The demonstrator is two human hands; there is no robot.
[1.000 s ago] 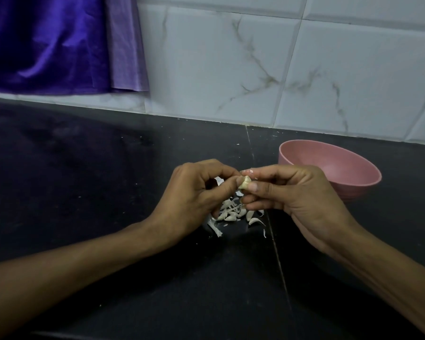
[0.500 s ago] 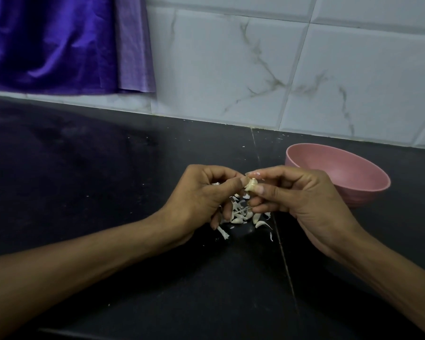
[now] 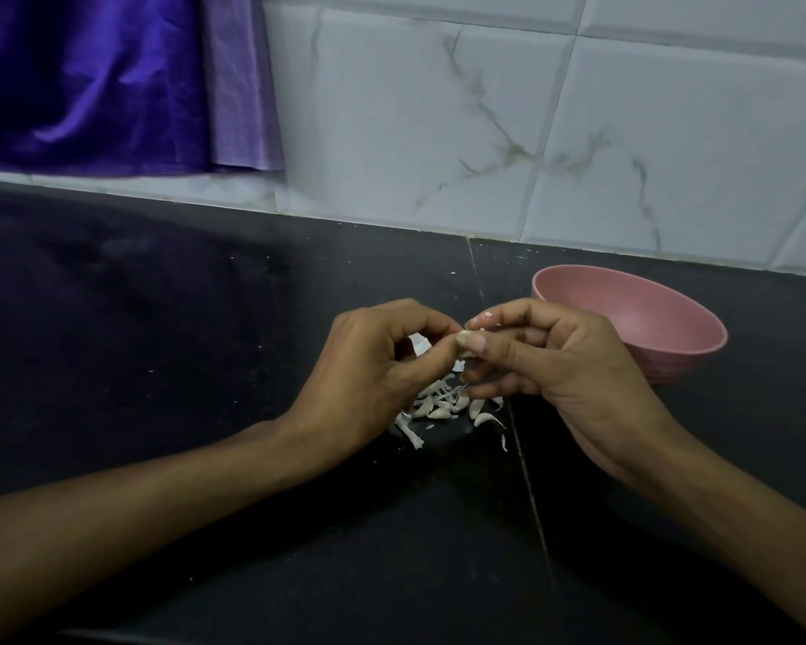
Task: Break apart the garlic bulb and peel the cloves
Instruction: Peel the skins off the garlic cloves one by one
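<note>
1. The bulb looks already broken apart: loose cloves and papery skins [image 3: 443,405] lie on the dark tabletop [image 3: 205,365] under the hands.
2. The left hand [image 3: 368,365] and right hand [image 3: 554,365] meet fingertip to fingertip, fingers curled, pinching one garlic clove [image 3: 465,341], mostly hidden.
3. The pink bowl [image 3: 661,360] sits far right; I cannot see what it holds.
4. Several cloves probably remain unpeeled.

Head view. The left hand [image 3: 368,365] and right hand [image 3: 550,365] meet fingertip to fingertip above a black counter [image 3: 159,342], pinching a small garlic clove [image 3: 465,338] that is mostly hidden by the thumbs. Directly beneath lies a scatter of white garlic skins [image 3: 443,407]. A pink bowl [image 3: 661,318] stands just behind the right hand. Behind: white marbled wall tiles [image 3: 438,123] and, at upper left, a hanging purple cloth [image 3: 103,76].
</note>
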